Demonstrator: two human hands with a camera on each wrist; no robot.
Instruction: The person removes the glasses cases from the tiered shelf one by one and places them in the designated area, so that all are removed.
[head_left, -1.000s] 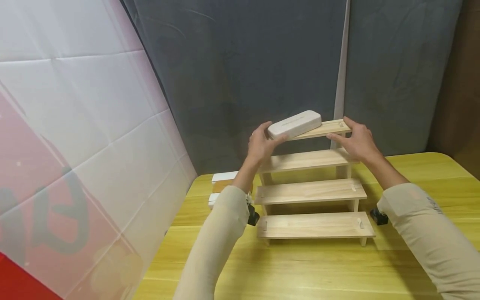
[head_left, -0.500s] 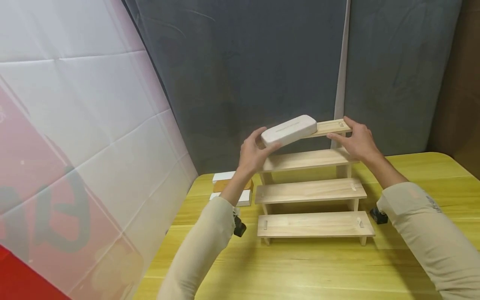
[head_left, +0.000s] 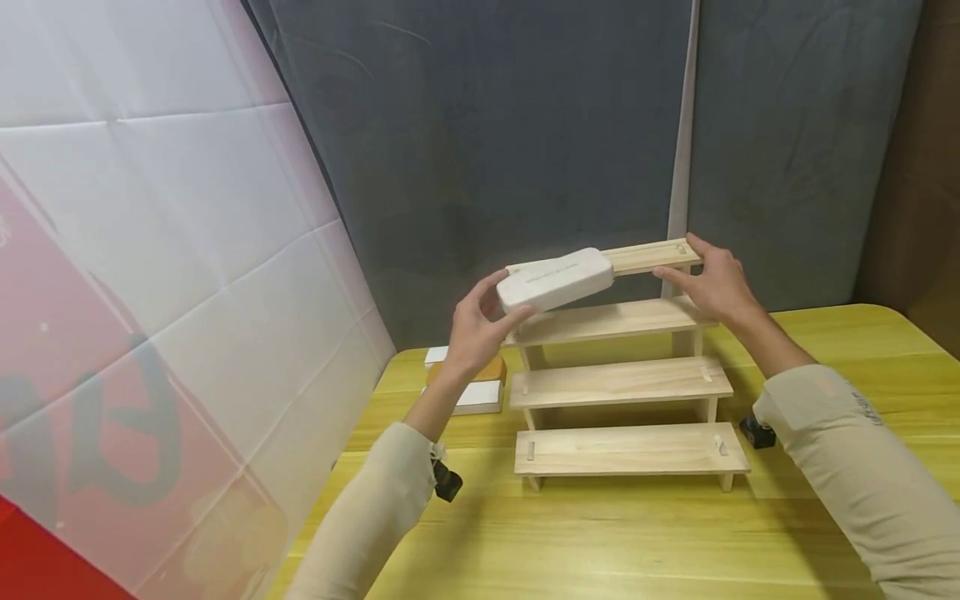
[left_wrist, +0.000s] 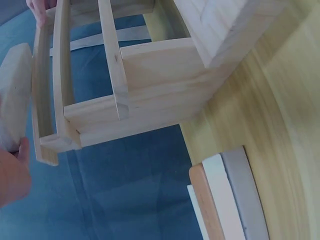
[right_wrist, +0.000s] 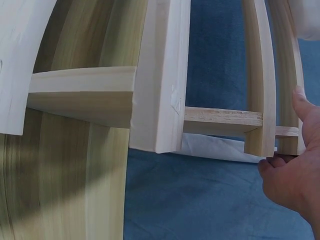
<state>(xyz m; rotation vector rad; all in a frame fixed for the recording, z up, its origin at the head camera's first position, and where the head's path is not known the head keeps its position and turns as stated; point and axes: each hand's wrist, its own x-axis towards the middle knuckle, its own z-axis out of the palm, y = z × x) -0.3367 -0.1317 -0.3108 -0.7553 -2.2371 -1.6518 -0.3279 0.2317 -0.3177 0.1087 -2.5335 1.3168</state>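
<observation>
**White case held at the left end of the top shelf**

The left hand (head_left: 476, 325) grips the white case (head_left: 557, 279) at its left end, fingers curled around it. The long axis of the case runs from 8 to 2 o'clock, toward the top shelf (head_left: 652, 256) of the wooden stepped rack (head_left: 626, 383). The right hand (head_left: 712, 279) pinches the right end of this shelf. The rack stands on the yellow counter (head_left: 645, 542).

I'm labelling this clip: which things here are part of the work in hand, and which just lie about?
In hand: white case, gripped by left hand; wooden stepped shelf, top step held by right hand.
Lying about: white and tan boxes; yellow table.
</observation>
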